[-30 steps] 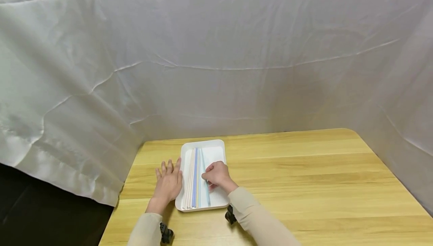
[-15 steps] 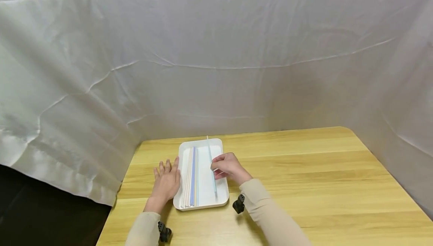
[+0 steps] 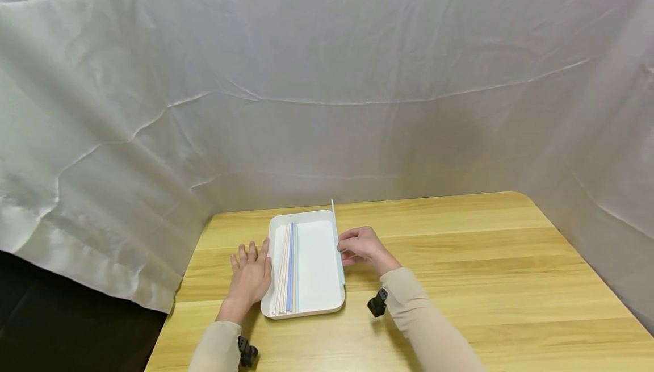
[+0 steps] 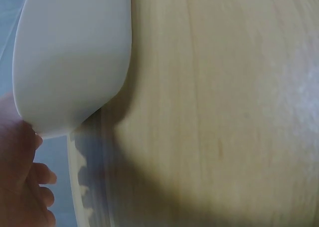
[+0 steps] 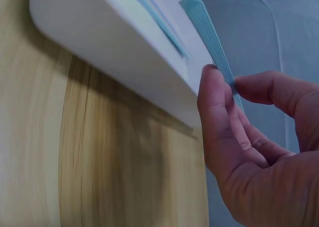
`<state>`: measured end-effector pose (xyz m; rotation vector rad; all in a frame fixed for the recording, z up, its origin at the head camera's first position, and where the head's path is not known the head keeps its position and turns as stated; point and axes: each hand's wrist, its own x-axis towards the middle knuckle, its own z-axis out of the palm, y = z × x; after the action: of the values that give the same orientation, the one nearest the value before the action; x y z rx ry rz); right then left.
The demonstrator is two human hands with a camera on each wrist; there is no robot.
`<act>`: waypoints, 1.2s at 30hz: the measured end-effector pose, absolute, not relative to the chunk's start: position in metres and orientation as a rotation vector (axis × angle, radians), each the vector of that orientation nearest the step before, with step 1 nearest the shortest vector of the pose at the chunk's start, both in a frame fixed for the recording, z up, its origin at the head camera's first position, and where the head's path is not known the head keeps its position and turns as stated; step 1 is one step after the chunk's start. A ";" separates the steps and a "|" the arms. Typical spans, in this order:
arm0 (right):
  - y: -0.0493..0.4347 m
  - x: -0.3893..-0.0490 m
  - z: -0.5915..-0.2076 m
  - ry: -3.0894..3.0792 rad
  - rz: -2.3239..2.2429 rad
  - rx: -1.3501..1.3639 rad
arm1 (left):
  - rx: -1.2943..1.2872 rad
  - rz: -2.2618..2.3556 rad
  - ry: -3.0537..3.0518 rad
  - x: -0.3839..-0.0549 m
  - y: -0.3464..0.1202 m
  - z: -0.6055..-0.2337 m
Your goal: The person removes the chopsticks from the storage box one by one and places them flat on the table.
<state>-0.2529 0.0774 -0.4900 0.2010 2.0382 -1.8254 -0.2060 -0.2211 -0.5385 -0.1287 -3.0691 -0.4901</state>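
Observation:
In the head view, a white tray (image 3: 319, 270) lies on the table with several slim pastel chopsticks (image 3: 290, 264) lined up along its left half. My left hand (image 3: 251, 276) rests at the tray's left side, fingers spread, with the index finger and thumb against the rim. Over the opposite rim, my right hand (image 3: 361, 245) pinches a light-blue chopstick (image 5: 208, 30) between thumb and fingers. Its thick, textured end points back toward me, and its thin tip (image 3: 332, 206) reaches past the tray's far edge. The right wrist view shows another light-blue chopstick (image 5: 162, 27) inside the tray.
The wooden table (image 3: 460, 270) extends far to the right of the tray. A grey curtain (image 3: 327, 133) hangs behind it and along both sides. Small black devices (image 3: 377, 302) sit on both wrists.
My right hand has lifted the light-blue chopstick from the row and carried it rightward across the tray to its right rim. My left hand has stayed at the left side.

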 end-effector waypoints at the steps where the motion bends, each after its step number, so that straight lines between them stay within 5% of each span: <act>1: 0.080 -0.253 -0.491 2.047 -1.821 0.206 | -0.131 -0.487 -3.070 -0.206 -0.221 -0.539; 36: 0.108 -0.243 -0.522 2.258 -1.688 0.340 | -0.090 -0.517 -3.082 -0.199 -0.231 -0.540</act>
<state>-0.2431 0.1083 -0.5222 0.3402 2.2578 -1.6877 -0.1992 -0.2311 -0.5400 -0.0900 -3.0821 -0.5173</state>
